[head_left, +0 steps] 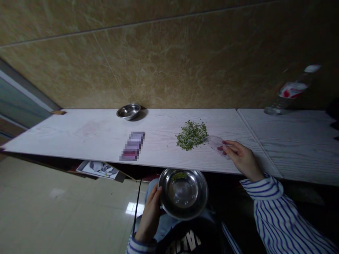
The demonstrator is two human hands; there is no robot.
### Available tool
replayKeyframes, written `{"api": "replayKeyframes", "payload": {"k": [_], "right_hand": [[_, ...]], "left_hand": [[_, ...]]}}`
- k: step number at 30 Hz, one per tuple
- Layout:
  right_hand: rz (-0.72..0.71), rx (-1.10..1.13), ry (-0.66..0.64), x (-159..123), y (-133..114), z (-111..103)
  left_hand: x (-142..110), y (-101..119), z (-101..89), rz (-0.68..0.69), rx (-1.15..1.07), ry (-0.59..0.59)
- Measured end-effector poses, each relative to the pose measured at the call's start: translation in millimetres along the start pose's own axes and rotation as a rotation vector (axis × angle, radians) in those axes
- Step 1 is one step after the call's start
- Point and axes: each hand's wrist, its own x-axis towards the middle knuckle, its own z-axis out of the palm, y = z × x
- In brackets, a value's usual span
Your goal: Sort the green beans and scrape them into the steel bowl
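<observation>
On the white wood-grain tabletop [159, 137] lies a loose spread of small green grains [192, 135], which look like mung beans. My right hand [242, 157] pinches a thin, clear piece [214, 141], perhaps plastic, whose far edge touches the right side of the spread; its exact kind is hard to make out. Below the table's front edge, my left hand [150, 211] grips the left rim of a steel bowl [182, 208], held over my lap. A small clump of the same green grains [179, 176] sits on the bowl's far inner side.
A smaller steel bowl [129, 112] stands near the wall. A blurred-out flat object [132, 146] lies left of the grains. At the right rear is a clear bottle [288, 91] with a red and white label. An open drawer [99, 170] juts out below the table.
</observation>
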Motion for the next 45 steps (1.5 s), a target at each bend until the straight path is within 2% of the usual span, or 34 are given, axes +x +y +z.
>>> {"api": "replayKeyframes", "payload": {"k": [4,9,11,13,15,20,24,35,41,45], "right_hand": [[-0.003,-0.026,0.041,1.0,8.4,-9.9],[-0.008,-0.072,0.020,6.0,16.4,-6.5],[-0.007,-0.089,-0.008,8.5,17.1,-3.1],[-0.013,-0.104,-0.028,11.6,16.8,-0.3],[-0.029,-0.120,-0.029,15.0,16.0,1.8],[-0.102,-0.215,-0.084,22.4,13.6,8.8],[-0.191,-0.299,-0.143,28.4,10.7,19.2],[-0.464,-0.585,-0.159,58.5,-9.8,51.6],[-0.512,-0.586,-0.204,54.0,-4.2,60.2],[-0.512,-0.603,-0.225,49.0,-2.5,59.8]], "left_hand": [[2.1,5.8,14.6,-0.074,-0.020,-0.002],[9.5,4.6,25.0,-0.064,-0.014,-0.003],[13.7,1.7,25.1,-0.057,-0.019,-0.034],[16.4,-0.4,24.7,-0.084,-0.025,-0.002],[17.3,0.0,24.5,-0.084,-0.008,-0.050],[16.5,8.6,23.6,-0.078,-0.007,0.015],[17.1,12.2,23.2,-0.106,-0.021,0.015],[25.8,4.2,21.6,-0.145,-0.043,0.020],[25.3,6.5,19.1,-0.150,-0.051,-0.015],[25.4,8.1,20.0,-0.140,-0.062,0.002]]}}
